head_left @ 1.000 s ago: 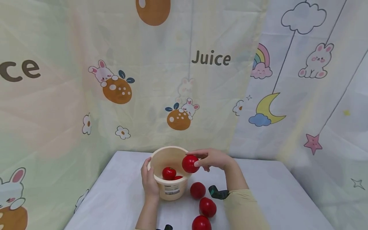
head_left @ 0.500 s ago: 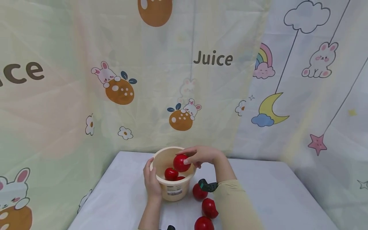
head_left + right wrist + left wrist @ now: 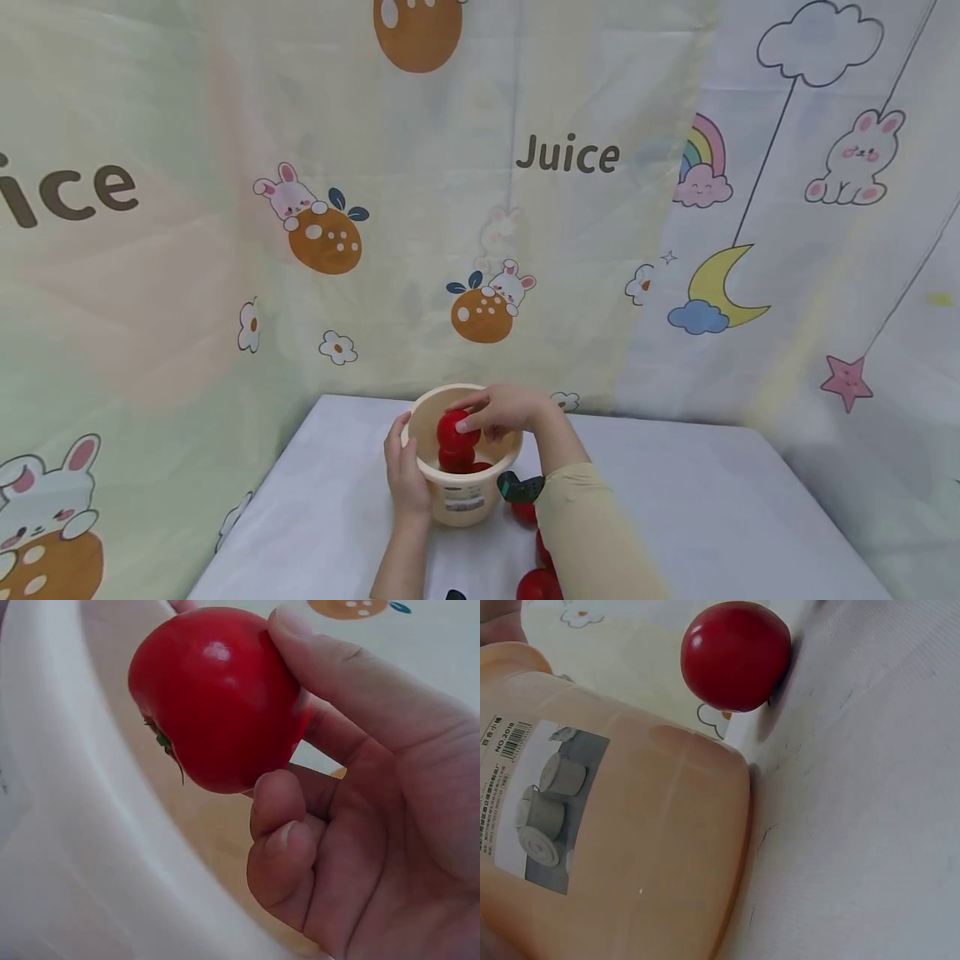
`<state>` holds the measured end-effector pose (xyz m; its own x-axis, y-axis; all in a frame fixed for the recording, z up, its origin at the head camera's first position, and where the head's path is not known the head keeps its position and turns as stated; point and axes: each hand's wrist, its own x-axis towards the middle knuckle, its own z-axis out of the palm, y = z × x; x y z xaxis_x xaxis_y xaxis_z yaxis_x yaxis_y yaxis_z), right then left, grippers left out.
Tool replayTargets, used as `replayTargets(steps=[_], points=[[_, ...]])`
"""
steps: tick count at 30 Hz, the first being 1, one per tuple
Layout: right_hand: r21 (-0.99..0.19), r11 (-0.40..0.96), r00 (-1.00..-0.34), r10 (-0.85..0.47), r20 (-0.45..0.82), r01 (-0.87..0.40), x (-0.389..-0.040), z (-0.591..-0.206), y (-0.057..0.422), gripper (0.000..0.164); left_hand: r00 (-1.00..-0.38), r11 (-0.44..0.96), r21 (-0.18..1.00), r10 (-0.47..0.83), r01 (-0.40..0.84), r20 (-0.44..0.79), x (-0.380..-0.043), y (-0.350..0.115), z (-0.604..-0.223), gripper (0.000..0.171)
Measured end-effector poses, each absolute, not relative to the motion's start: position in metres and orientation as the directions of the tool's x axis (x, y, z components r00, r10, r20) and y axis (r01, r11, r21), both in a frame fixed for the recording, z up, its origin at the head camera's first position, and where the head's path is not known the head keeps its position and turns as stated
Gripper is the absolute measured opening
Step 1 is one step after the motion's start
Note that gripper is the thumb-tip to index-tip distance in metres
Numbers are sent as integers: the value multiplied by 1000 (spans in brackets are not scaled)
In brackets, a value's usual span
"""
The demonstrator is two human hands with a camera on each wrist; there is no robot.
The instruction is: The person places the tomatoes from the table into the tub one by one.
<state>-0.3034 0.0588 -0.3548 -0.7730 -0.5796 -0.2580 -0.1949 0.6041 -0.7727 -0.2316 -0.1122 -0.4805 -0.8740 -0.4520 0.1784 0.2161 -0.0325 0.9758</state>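
Observation:
A cream plastic bucket (image 3: 442, 482) stands on the table, its printed label facing my side. My left hand (image 3: 407, 479) grips its left side near the rim, thumb toward me. Inside the bucket's mouth, my right hand (image 3: 512, 412) holds a shiny red tomato (image 3: 217, 701) between thumb and fingers; the right wrist view shows its green stem end pointing down and left. Below it, another tomato (image 3: 454, 462) lies in the bucket, along with the top of a further one (image 3: 482, 467) that the rim mostly hides.
On the white-covered table (image 3: 675, 508), several red tomatoes (image 3: 537, 587) lie in a row right of the bucket, partly hidden by the right sleeve (image 3: 592, 525). One tomato (image 3: 735, 656) shows beside the bucket in the left wrist view. Printed curtains (image 3: 405, 350) hang around the table.
My right hand has carried its tomato left, from the bucket's right rim to over the tomatoes inside. The left hand keeps its grip. The head view has shifted slightly.

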Motion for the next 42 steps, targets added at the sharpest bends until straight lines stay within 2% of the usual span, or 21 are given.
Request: replayTargets(steps=[6,12,22,31,42], points=[[-774,608,-770,-575,-276,-177,-304,-365,50,38,-866,-26,973,-463,227,190,-231,-110,-480,42],[-803,582,-737,-598,-314,-130,-305,-375,42,36,-864,-21,972,-464,235,198,-232,-110,-480,43],[-823,551,-730,-616,-295,-133,-304,-380,38,32,-857,-16,971,-473,239,203,-232,-110,-481,42],[-854,501,-762,-606,-230,-141,-302,-381,42,34,-854,-24,966,-473,256,214,-234,-111,-482,40],[-838,482,-776,-619,-121,-255,-292,-369,67,38,-857,-15,969,-471,245,209,-234,-110,-482,43]])
